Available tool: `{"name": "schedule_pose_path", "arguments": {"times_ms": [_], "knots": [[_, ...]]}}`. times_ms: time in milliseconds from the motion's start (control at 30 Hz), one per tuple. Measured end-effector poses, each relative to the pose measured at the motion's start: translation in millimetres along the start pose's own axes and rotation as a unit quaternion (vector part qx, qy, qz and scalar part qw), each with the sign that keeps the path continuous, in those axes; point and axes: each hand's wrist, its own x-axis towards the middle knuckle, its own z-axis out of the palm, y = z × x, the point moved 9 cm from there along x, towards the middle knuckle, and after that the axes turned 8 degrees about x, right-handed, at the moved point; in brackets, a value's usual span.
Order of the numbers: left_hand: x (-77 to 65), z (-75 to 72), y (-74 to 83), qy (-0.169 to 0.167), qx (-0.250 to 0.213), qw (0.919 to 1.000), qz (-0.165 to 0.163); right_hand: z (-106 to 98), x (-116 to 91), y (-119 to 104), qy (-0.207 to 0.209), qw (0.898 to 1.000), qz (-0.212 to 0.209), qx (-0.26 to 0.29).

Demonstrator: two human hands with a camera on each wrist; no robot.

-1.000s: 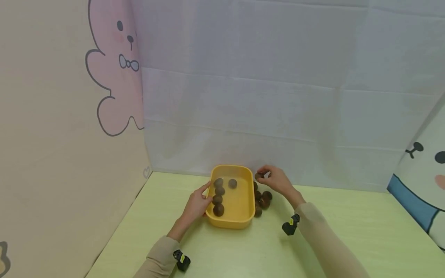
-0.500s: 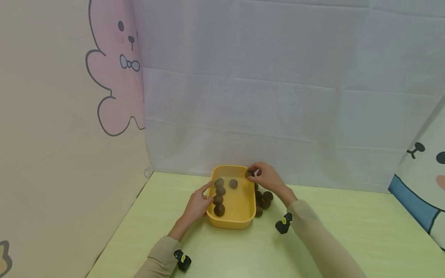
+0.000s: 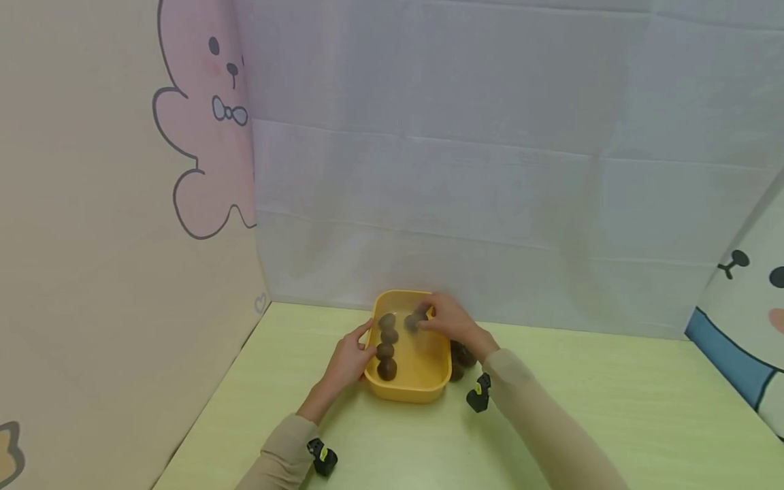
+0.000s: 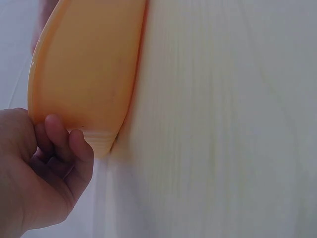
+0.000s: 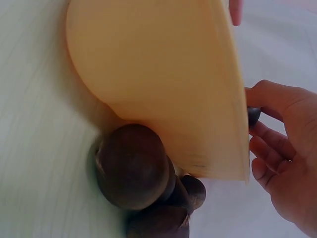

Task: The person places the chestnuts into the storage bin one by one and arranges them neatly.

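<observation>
A yellow plastic tray (image 3: 422, 364) with tall walls stands against the back curtain. My left hand (image 3: 346, 357) grips its left rim, the thumb over the edge and the other fingers along the outer wall. Dark brown chestnuts (image 3: 387, 369) form a row down the tray's left side. Over the far right part of the tray, my right hand (image 3: 450, 318) pinches a chestnut (image 5: 253, 116) between thumb and fingers, beside another chestnut (image 3: 411, 322) in the tray. The right hand partly covers the held one in the head view.
Several loose chestnuts (image 5: 132, 166) lie against the tray's outer right wall, partly hidden by the right wrist in the head view. A white curtain (image 3: 490, 204) hangs right behind the tray. The light green table (image 3: 422, 442) extends in front and to both sides.
My right hand has carried the chestnut leftward from outside the tray, over the right rim, to beside the far chestnut inside. The left hand keeps its hold on the rim.
</observation>
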Motion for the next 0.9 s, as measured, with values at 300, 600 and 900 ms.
{"name": "schedule_pose_path", "arguments": {"times_ms": [300, 600, 900], "knots": [[0.1, -1.9, 1.5, 0.001, -0.003, 1.0, 0.003, 20.4, 7.9, 1.0, -0.035, 0.999, 0.009, -0.023], [-2.1, -2.8, 2.5, 0.002, -0.006, 1.0, 0.005, 38.5, 10.5, -0.4, -0.077, 0.994, 0.025, -0.069], [-1.3, -2.3, 1.2, 0.001, -0.006, 1.0, -0.001, 8.3, 3.6, -3.2, -0.012, 1.0, 0.017, -0.02]]}}
